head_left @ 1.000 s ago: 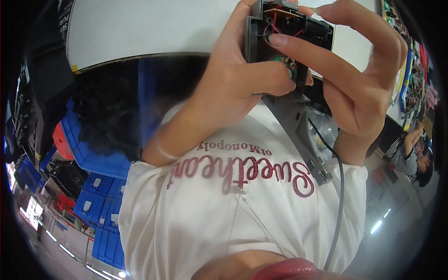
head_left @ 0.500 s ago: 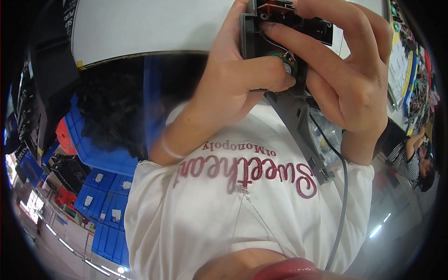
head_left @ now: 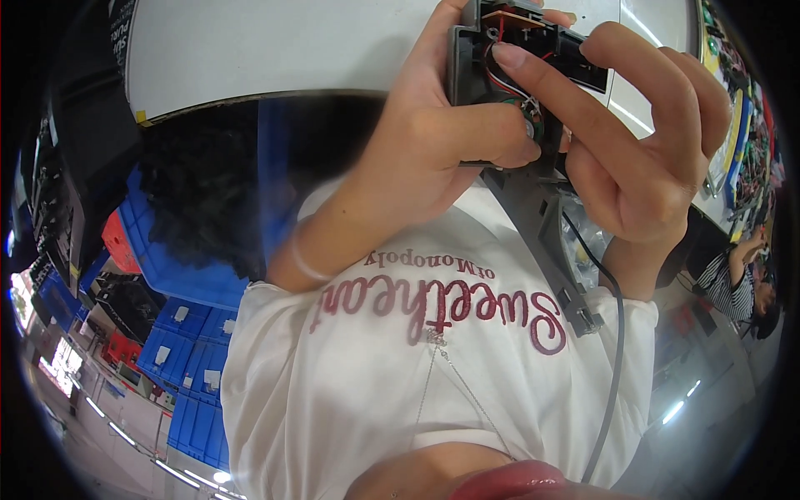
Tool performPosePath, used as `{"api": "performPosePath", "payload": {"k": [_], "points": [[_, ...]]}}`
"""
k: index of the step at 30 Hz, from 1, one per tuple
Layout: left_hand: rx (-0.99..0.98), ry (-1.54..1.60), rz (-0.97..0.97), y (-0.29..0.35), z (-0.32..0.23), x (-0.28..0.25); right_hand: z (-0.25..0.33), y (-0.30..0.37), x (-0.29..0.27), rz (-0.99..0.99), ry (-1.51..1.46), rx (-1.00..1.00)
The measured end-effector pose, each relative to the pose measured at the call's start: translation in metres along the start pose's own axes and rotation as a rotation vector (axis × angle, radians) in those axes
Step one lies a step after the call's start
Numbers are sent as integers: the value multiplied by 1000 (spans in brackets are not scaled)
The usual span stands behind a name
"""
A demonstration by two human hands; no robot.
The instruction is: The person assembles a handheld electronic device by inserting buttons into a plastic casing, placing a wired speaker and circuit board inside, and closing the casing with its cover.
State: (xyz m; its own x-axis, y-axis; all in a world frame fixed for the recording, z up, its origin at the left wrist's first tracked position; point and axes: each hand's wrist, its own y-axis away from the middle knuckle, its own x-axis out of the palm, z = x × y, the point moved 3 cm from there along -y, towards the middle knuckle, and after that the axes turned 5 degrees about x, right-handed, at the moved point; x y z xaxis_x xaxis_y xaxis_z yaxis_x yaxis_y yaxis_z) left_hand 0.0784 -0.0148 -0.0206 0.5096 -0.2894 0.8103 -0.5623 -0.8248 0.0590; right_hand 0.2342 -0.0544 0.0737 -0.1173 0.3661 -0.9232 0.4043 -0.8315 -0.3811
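Observation:
My left hand (head_left: 467, 137) grips a dark grey plastic housing (head_left: 464, 71), its thumb across the lower part and fingertips showing past the far edge. Inside the open housing are a brown circuit board (head_left: 510, 18), thin red and white wires (head_left: 500, 82) and a green-rimmed round part, partly covered by the thumb. My right hand (head_left: 646, 158) has its index finger stretched into the housing, the tip at the wires; its other fingers are bent and apart. From the housing a long grey plastic arm (head_left: 537, 237) slants down in front of my shirt.
A dark cable (head_left: 617, 358) hangs at the right of my chest. The white table (head_left: 250, 50) lies ahead. To the left stands a blue bin (head_left: 196, 283) of black pieces, with stacked blue boxes (head_left: 196, 358) below. A person in a striped top (head_left: 725, 287) is at far right.
The housing and both hands have shifted slightly right. My right fingers have lifted away from the housing's right side, and the index fingertip now sits at the wires.

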Motion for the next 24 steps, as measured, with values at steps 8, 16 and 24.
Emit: {"api": "performPosePath", "payload": {"k": [8, 16, 24], "points": [[0, -45, -9, 2, -2, -6, 23, -23, -3, 149, 219, -83], [40, -48, -34, 3, -2, -8, 20, -30, -4, 193, 100, -90], [26, 1, 41, 3, -4, -11, 19, -39, -9, 221, -35, -142]]}}
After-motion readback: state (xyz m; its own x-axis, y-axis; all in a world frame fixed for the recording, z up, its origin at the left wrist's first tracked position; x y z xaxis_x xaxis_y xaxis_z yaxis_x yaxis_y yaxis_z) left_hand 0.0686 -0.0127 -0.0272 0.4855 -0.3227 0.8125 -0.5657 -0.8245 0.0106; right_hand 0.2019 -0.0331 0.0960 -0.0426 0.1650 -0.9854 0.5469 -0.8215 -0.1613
